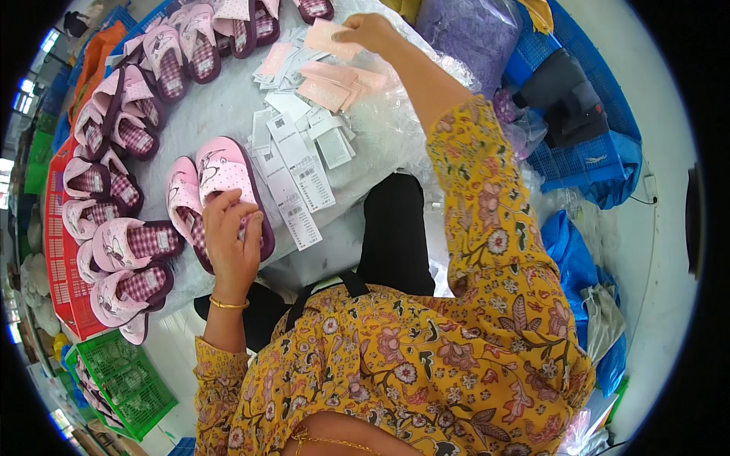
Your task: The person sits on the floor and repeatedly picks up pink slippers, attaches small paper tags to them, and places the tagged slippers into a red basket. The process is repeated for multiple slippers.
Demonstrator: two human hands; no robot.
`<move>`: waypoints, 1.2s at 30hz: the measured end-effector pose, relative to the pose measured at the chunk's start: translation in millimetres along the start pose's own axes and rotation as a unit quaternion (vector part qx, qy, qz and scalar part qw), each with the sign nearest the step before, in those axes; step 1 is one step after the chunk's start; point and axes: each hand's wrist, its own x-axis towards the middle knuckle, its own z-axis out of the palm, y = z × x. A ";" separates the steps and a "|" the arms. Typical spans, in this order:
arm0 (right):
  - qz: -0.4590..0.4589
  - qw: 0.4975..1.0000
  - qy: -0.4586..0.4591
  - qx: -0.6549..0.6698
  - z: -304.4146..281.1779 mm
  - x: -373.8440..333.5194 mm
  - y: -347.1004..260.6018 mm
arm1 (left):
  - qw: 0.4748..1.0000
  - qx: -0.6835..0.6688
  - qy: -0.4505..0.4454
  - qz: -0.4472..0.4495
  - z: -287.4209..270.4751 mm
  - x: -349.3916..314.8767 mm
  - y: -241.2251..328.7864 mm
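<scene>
A pair of pink dotted slippers with dark purple soles lies before me: the left slipper (pixel 183 186) and the right slipper (pixel 225 161). My left hand (pixel 232 243) is on the right slipper, its fingers bent at the rear edge of the strap. Farther off, my right hand (pixel 372 34) pinches a pink card (pixel 334 39) between thumb and fingers. Below that card is a loose stack of pink cards (pixel 334 85). White printed tags (pixel 293 163) lie overlapping just right of the slippers.
More pink slippers (pixel 133 239) line the table's left and far edges. The table (pixel 228 102) has a clear plastic cover. A red crate (pixel 62 251) and a green crate (pixel 125 384) stand left. Right are a blue basket (pixel 608 83) and a purple bag (pixel 471 42).
</scene>
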 end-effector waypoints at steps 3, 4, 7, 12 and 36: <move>0.018 0.999 0.040 0.019 -19.9 -32.7 -43.0 | 0.999 -0.034 0.013 -0.004 7.4 12.3 3.1; 0.002 0.998 0.061 0.020 -21.1 -41.5 -48.4 | 0.996 -0.080 0.014 -0.024 11.9 19.0 7.3; -0.021 0.995 0.093 0.017 -16.8 -72.5 -67.3 | 0.978 -0.198 0.021 -0.065 28.4 40.9 14.3; -0.068 0.988 0.107 -0.089 -12.2 -76.2 -32.6 | 0.939 -0.294 -0.037 -0.176 59.0 78.2 17.2; -0.233 0.946 0.118 -0.191 7.1 -274.3 -59.9 | 0.639 -0.678 -0.196 -0.306 162.5 141.0 67.2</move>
